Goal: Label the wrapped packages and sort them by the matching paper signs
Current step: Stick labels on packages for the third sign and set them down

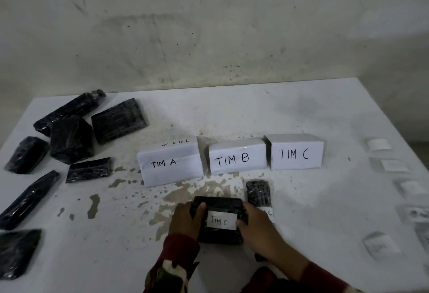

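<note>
Nearest to us, both sleeves frame the black wrapped package (pixel 219 219) that lies flat on the table (pixel 301 200) in front of the TIM B sign (pixel 236 157). Our left hand (pixel 186 219) grips its left end, thumb curled over the top edge. Our right hand (pixel 257 225) holds the right end, its thumb pressing the edge of the white TIM C label (pixel 221 221) already stuck across the top.

We judge this package to be light and fairly stiff, a flat block under glossy plastic film. That film looks slick, so a pinch on the flat faces could slide; taking it by the two short ends, as we hold it now, seems the safest grip. Pressing on the label may be needed to seat it, since tape on wrinkled film can lift.

Just behind our right hand lies another wrapped package (pixel 258 194), also bearing a small label partly hidden by our hand; we read only a letter that looks like C. It sits between our package and the TIM C sign (pixel 296 153), so we would need to set ours beside it rather than on top. The TIM A sign (pixel 169 165) stands to the left of TIM B, touching or nearly so.

Well apart on the left sit the unlabelled packages (pixel 69 137), several of them, some overlapping. Along the right edge lie spare labels (pixel 380 245), blurred beyond reading.
</note>
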Demonstrator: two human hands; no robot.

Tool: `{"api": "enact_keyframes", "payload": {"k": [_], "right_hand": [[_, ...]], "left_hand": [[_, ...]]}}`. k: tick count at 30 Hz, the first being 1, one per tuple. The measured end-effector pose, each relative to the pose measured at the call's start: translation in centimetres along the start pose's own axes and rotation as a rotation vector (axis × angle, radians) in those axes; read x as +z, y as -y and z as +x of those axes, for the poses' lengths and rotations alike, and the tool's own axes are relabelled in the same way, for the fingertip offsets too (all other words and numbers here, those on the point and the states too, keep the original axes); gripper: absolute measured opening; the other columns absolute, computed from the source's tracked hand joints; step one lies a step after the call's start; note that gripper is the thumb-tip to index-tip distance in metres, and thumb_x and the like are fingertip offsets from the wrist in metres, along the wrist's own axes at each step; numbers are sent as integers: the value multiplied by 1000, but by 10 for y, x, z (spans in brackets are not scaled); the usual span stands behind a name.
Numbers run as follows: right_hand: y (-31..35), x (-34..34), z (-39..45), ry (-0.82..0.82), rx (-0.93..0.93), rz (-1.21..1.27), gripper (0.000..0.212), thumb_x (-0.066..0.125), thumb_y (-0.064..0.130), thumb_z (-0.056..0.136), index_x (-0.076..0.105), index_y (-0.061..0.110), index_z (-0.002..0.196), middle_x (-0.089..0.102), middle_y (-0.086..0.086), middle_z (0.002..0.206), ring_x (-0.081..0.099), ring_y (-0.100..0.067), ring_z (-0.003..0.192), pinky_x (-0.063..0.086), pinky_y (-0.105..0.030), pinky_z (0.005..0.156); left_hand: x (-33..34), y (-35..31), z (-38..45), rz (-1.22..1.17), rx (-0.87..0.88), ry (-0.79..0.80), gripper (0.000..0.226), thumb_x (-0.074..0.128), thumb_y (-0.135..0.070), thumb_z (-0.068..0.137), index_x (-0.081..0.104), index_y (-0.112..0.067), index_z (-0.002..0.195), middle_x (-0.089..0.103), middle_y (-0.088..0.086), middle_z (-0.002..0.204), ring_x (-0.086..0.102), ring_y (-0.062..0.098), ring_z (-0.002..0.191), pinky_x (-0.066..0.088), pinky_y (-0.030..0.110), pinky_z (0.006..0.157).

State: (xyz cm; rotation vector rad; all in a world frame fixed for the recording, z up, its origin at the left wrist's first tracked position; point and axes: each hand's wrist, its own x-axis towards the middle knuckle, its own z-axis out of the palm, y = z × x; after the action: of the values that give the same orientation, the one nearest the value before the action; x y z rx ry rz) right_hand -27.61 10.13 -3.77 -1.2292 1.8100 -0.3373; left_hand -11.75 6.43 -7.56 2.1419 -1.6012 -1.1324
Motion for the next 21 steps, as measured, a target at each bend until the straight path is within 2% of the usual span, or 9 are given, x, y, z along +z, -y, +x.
{"api": "enact_keyframes", "payload": {"k": [2,5,9,12,18,21], "right_hand": [[0,-4,-2,-36,-38,27,35,48,11,93,47,11,128,56,-8,125,54,-18,112,41,-15,84],[0,-10,-2,-78,-82,65,36,50,9,92,49,12,128,58,-6,121,53,-10,98,38,-5,70],[-1,-12,-2,-139,-126,55,36,54,15,90,50,17,125,54,-1,118,51,-10,101,40,-16,84],[8,-6,2,-178,-257,12,29,58,16,88,55,16,116,49,3,106,50,-12,105,38,-16,86],[57,22,22,11,-392,1,27,54,21,90,54,19,117,48,8,103,45,-5,100,32,-4,80],[86,47,31,118,-383,25,27,53,17,90,54,17,117,53,3,105,50,-8,97,37,-14,82]], "left_hand": [[0,-4,2,-7,10,-59,39,54,-33,90,55,-5,117,50,17,118,50,29,109,39,29,90],[0,-13,2,-21,79,-135,40,60,-29,86,53,-11,121,48,13,120,48,28,113,42,35,96],[-4,-24,1,-45,107,-223,35,62,-27,83,58,-15,116,53,8,117,50,25,110,43,41,97],[-17,-21,-1,-145,94,-310,29,63,-23,83,61,-14,111,56,7,112,53,25,104,46,43,93],[-72,17,6,-243,33,-508,21,64,-17,83,64,-14,104,59,7,104,57,24,95,48,37,84],[-109,45,20,-243,-6,-578,22,63,-17,84,64,-11,105,60,10,106,57,25,94,47,35,81]]}}
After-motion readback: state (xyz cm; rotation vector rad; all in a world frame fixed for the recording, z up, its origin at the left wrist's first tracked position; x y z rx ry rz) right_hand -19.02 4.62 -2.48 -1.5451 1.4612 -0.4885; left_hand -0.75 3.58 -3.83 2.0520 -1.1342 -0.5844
